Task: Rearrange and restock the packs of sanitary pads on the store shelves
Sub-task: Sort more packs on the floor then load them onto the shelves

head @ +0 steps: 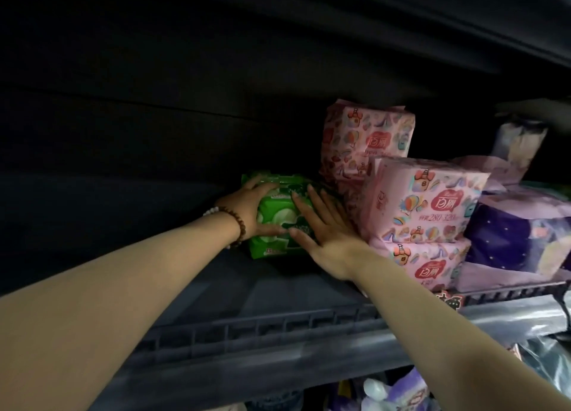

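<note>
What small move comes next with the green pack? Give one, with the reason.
Probably slide the green pack right until it sits flush against the pink packs. Both hands are on it: the left hand wraps its left end and the right hand lies flat across its front. It sits deep on the shelf, with bare shelf to its left.

Dim, dark shelf interior

Green-and-white pad pack; pink cartoon-printed packs; dark purple starred pack; brown bead bracelet; grey shelf.
</note>
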Motion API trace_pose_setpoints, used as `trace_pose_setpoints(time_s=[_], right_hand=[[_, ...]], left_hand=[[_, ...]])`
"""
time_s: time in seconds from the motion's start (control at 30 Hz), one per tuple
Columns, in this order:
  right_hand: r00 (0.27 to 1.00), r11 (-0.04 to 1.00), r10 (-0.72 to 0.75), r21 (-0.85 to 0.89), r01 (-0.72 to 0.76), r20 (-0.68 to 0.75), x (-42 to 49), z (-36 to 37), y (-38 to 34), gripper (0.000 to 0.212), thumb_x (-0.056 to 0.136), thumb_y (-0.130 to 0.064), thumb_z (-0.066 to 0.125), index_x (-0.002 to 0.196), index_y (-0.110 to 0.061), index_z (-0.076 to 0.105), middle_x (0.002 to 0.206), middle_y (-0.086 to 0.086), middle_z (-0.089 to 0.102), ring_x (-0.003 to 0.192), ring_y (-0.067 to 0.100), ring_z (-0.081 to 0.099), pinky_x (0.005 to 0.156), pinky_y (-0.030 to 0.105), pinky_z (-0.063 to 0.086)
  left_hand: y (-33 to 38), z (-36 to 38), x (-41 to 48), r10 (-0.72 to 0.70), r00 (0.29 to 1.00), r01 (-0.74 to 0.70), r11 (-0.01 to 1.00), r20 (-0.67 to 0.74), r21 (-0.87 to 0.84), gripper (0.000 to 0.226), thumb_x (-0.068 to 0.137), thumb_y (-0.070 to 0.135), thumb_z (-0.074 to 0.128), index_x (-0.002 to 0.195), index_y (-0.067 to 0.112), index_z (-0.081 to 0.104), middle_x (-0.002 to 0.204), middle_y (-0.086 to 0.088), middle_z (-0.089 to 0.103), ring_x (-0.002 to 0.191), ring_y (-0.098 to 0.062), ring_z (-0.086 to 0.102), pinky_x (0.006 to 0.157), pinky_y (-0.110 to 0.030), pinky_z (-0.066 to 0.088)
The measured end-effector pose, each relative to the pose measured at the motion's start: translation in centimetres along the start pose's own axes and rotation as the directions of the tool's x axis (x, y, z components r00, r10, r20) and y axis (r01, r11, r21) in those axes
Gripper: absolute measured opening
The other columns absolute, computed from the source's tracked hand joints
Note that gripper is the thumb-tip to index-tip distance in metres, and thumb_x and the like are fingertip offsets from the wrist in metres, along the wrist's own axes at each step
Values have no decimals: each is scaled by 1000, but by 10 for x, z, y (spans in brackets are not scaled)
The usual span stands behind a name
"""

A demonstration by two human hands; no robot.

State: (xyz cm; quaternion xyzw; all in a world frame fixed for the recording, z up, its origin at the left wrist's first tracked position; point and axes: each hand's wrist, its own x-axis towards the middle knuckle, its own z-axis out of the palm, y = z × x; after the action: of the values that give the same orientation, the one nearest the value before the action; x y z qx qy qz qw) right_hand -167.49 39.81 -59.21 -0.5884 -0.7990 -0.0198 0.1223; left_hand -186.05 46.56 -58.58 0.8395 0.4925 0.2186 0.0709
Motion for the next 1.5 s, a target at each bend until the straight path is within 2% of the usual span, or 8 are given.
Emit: trace_pose_setpoints(time_s=[0.43, 0.67, 0.77, 0.9, 1.03, 1.17, 1.23, 1.5], right_hand=[[975, 993, -86, 58, 100, -205, -147, -41, -43, 62, 95, -58, 27, 150, -44, 3, 160, -20, -3, 146, 4, 6, 119, 29, 6], [998, 975, 35, 223, -22, -53, -246, 20, -49, 58, 97, -50, 40, 145, -48, 8, 157, -24, -2, 145, 10, 19, 113, 28, 26], [989, 942, 144, 300, -150, 44, -272, 48, -51, 65, 91, -58, 36, 150, -37, 19, 156, -22, 2, 142, 11, 28, 104, 19, 25], [872, 689, 433, 542, -482, 227, -289, 106, -48, 62, 95, -40, 54, 148, -20, 30, 156, -2, 24, 145, 17, 23, 112, 27, 26], [526, 97, 527, 567, -818, 668, -297, 150, -51, 59, 92, -44, 59, 136, -9, 45, 134, 4, 49, 130, 25, 44, 93, 28, 35], [477, 153, 413, 457, -876, 776, -299, 189, -32, 80, 72, -70, 68, 128, -14, 56, 127, 4, 62, 110, 20, 61, 100, 36, 47], [463, 98, 402, 466, -879, 790, -296, 169, -45, 42, 91, -45, 61, 116, -11, 58, 113, 4, 65, 88, 11, 62, 81, 20, 54], [398, -41, 420, 455, -890, 816, -295, 173, -63, 62, 96, -45, 52, 146, -15, 33, 148, 8, 40, 131, 29, 44, 95, 31, 36]], left_hand=[[87, -52, -188, 183, 967, -215, 959, -176, -185, 57, 91, 57, 44, 143, 36, 33, 145, 19, 31, 135, 2, 22, 109, -14, 18], [103, 34, -278, 55, 945, 115, 867, 322, -486, 45, 95, 44, 47, 138, 33, 37, 136, 16, 43, 118, -6, 49, 86, -4, 33], [84, 80, -299, -55, 865, 325, 818, 499, -474, 61, 94, 49, 45, 147, 25, 26, 148, 9, 31, 133, -9, 35, 104, -17, 31], [61, 127, -322, -195, 735, 571, 694, 649, -439, 85, 88, 61, 47, 152, 18, 12, 157, 2, 18, 141, -15, 24, 116, -29, 22], [56, 147, -329, -298, 591, 722, 609, 750, -328, 65, 100, 43, 37, 150, 11, 13, 146, 0, 32, 134, -19, 36, 102, -21, 31], [48, 172, -315, -321, 453, 831, 490, 832, -264, 95, 79, 74, 49, 149, 13, 27, 154, -6, 29, 137, -26, 36, 113, -30, 29], [36, 199, -312, -343, 427, 848, 474, 837, -238, 113, 60, 88, 54, 145, 15, 38, 149, -6, 39, 132, -26, 44, 113, -35, 32], [48, 198, -302, -444, 449, 878, 378, 775, -293, 57, 97, 45, 45, 139, 7, 44, 139, -11, 49, 125, -28, 50, 104, -31, 40]])
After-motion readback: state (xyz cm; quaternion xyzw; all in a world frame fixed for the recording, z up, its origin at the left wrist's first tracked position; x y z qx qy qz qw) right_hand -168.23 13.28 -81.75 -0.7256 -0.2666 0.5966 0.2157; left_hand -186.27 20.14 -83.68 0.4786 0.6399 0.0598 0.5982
